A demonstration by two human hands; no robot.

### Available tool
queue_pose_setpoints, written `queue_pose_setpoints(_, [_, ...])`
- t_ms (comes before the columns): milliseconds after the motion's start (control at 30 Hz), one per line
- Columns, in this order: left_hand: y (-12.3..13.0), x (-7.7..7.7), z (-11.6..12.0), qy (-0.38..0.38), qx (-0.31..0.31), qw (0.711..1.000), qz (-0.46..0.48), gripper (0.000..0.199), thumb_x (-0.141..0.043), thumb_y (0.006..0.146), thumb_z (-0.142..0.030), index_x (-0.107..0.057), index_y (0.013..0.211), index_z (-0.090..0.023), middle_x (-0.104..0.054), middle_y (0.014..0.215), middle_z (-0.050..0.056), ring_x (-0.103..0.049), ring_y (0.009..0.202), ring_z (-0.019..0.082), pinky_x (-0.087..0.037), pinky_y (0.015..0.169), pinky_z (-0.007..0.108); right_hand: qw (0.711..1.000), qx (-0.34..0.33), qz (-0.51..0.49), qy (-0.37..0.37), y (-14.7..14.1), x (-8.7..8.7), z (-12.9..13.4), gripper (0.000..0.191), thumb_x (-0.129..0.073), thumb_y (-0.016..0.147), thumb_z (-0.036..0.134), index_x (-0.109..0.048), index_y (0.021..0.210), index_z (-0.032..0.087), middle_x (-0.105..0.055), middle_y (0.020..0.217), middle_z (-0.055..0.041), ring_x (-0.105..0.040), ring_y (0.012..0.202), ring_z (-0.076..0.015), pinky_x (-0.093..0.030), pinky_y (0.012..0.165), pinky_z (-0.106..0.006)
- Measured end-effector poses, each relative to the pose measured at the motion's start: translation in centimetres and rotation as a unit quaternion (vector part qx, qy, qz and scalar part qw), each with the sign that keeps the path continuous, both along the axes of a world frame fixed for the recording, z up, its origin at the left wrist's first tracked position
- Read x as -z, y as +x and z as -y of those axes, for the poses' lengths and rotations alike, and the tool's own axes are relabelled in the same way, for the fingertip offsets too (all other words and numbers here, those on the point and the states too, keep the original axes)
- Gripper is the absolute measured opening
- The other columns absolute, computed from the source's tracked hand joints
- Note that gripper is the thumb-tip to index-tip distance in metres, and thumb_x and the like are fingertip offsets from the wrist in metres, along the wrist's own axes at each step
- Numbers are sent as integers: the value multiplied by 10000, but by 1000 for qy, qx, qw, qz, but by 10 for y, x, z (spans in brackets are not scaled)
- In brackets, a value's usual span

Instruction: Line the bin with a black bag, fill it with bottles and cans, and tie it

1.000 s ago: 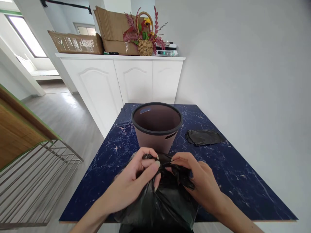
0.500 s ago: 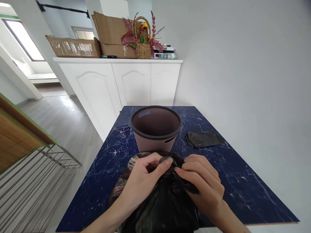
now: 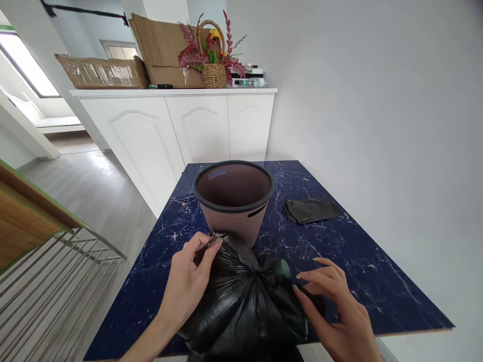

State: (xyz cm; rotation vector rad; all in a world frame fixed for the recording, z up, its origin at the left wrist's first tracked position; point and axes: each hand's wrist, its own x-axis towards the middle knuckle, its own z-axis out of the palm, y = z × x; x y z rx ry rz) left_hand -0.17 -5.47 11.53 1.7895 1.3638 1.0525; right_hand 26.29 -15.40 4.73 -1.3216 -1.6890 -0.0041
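The black bag (image 3: 247, 322), at six o'clock from the bin (image 3: 230, 221), now bares a tight gather (image 3: 256, 274), suggesting a cinched neck, as the hands part, the left hand (image 3: 184, 284) pinching its ten-o'clock end, the right hand (image 3: 339, 301) loosely curved at three, grip unclear.

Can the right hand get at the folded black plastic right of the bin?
Likely yes: the folded black plastic lies beyond the right hand with only bare table between. The bin stands off to the left.

Two hands (image 3: 185, 284) (image 3: 341, 311) (and one bin (image 3: 226, 219))
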Motion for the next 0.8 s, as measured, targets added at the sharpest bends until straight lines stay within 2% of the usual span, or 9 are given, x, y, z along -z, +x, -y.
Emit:
queue_pose_setpoints(133, [5, -9, 13, 53, 30, 998, 6, 253, -590, 1048, -431, -593, 866, -255, -741, 1120, 45, -640, 1013, 249, -490, 849, 346, 999, 9, 7, -48, -2, -19, 6, 238, -633, 1037, 322, -617, 1272, 291, -650, 912, -46, -695, 987, -260, -605, 824, -400])
queue_pose_setpoints(233, [14, -13, 17, 106, 62, 992, -4, 229, -605, 1040, -360, -603, 836, -254, -736, 1230, 63, -628, 1133, 273, -493, 964, 395, 998, 18, 53, -38, -15, -40, -2, 418, -653, 1023, 413, -578, 1410, 273, -658, 1176, -127, -672, 1062, -291, -599, 827, -414])
queue_pose_setpoints(300, [18, -15, 18, 119, 81, 989, -9, 228, -607, 1039, -350, -624, 832, -256, -739, 1232, 75, -624, 1161, 282, -499, 983, 413, 993, 3, 117, -27, -26, -47, -15, 443, -648, 1028, 396, -577, 1443, 259, -655, 1277, -152, -645, 1145, -332, -586, 882, -460])
queue_pose_setpoints(433, [20, -20, 22, 133, 104, 986, -12, 241, -626, 1028, -364, -656, 813, -259, -746, 1209, 86, -633, 1162, 294, -523, 975, 421, 976, -50, 208, -37, -38, -47, -39, 86, -632, 1017, 188, -691, 1075, 214, -730, 1064, -93, -661, 977, -299, -559, 834, -463])
queue_pose_setpoints(500, [16, -21, 24, 136, 128, 982, -19, 215, -637, 1021, -363, -704, 837, -274, -746, 1209, 82, -644, 1155, 296, -533, 969, 413, 977, -83, 194, -40, -33, -45, -41, 146, -611, 1016, 146, -652, 895, 215, -712, 908, -50, -645, 834, -246, -541, 735, -401])
queue_pose_setpoints(567, [7, -20, 25, 127, 137, 982, -18, 130, -649, 1012, -373, -750, 971, -303, -735, 1250, 79, -651, 1171, 297, -540, 983, 407, 981, -122, 140, -53, -16, -45, -35, 215, -595, 1038, 179, -628, 830, 224, -685, 821, -26, -631, 773, -212, -527, 677, -345])
queue_pose_setpoints(633, [-4, -12, 24, 120, 105, 987, -9, 163, -648, 1010, -396, -734, 1125, -318, -715, 1292, 77, -647, 1193, 292, -533, 1014, 402, 985, -137, 70, -81, 12, -47, -26, 227, -594, 1055, 245, -655, 837, 233, -695, 824, -25, -651, 780, -198, -540, 673, -305])
queue_pose_setpoints(700, [-15, 0, 20, 112, 55, 992, -5, 206, -632, 1017, -426, -700, 1172, -309, -703, 1292, 72, -647, 1173, 276, -525, 1019, 383, 990, -90, 15, -106, 49, -47, -17, 200, -619, 1042, 313, -710, 878, 243, -730, 878, -38, -686, 811, -210, -562, 692, -298])
queue_pose_setpoints(800, [-29, 23, 9, 76, 22, 997, -22, 232, -611, 1028, -477, -676, 1152, -292, -700, 1256, 65, -654, 1074, 246, -537, 937, 335, 989, 27, -36, -139, 110, -42, -8, 323, -749, 929, 489, -700, 723, 245, -685, 688, -11, -636, 624, -196, -518, 564, -284])
